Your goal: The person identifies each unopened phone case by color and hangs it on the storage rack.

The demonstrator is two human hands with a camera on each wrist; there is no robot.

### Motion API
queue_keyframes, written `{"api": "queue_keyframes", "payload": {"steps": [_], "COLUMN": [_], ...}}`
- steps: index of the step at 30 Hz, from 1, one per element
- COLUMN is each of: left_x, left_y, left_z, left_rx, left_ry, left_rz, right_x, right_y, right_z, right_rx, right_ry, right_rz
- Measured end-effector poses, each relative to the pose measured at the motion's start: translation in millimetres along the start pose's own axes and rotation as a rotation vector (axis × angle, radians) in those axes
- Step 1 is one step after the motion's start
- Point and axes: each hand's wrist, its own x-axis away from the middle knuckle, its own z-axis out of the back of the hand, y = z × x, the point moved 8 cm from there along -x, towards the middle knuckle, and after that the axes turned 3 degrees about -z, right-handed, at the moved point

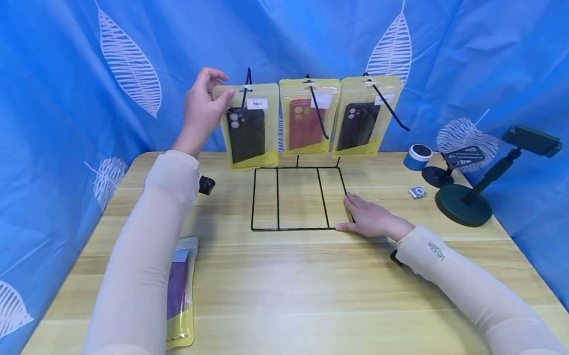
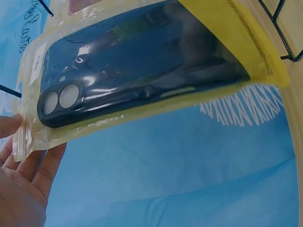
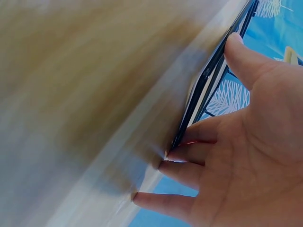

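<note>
My left hand [image 1: 202, 112] pinches the top left corner of a clear-and-yellow bag with a dark phone case [image 2: 142, 66] in it. This bag hangs upright at the left hook [image 1: 244, 99] of a black wire rack, the hook crossing its hang hole. Beside it, a bag with a red phone case [image 1: 306, 124] and another with a dark phone case [image 1: 358, 125] hang on the middle and right hooks. At the front right corner of the rack's base [image 1: 292, 229], my right hand [image 1: 372, 215] rests with fingers extended, thumb and fingertips touching the wire and tabletop.
A bagged purple phone case [image 1: 176, 287] lies at the left, partly behind my left forearm. A small black item [image 1: 206, 185] sits left of the rack. To the right stand a green phone stand [image 1: 464, 205], a black stand [image 1: 437, 177], a blue-and-white jar [image 1: 416, 158] and a small square item [image 1: 417, 192].
</note>
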Motion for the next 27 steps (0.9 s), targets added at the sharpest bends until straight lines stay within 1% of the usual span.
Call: {"api": "queue_keyframes", "payload": {"steps": [6, 9, 16, 21, 27], "left_x": [-8.3, -12.5, -18.2, -22.7, -28.3], "left_y": [-6.0, -9.6, -16.5, -19.3, -23.2], "left_z": [-2.2, -3.4, -7.4, -8.3, -10.9], "left_rx": [-0.040, -0.051, -0.041, -0.043, -0.035], "left_ry": [-0.031, -0.031, -0.024, -0.004, 0.007], "left_rz": [0.069, 0.088, 0.102, 0.105, 0.135], "right_x": [-1.1, -1.1, 0.4, 1.7, 0.9], "right_y": [0.3, 0.8, 1.8, 1.4, 0.7], "right_z": [0.3, 0.1, 0.6, 1.2, -0.5], "right_rx": [0.005, 0.004, 0.007, 0.001, -0.007], "right_ry": [0.001, -0.004, -0.010, -0.014, -0.013], "right_rz": [0.002, 0.000, -0.005, -0.010, -0.014]}}
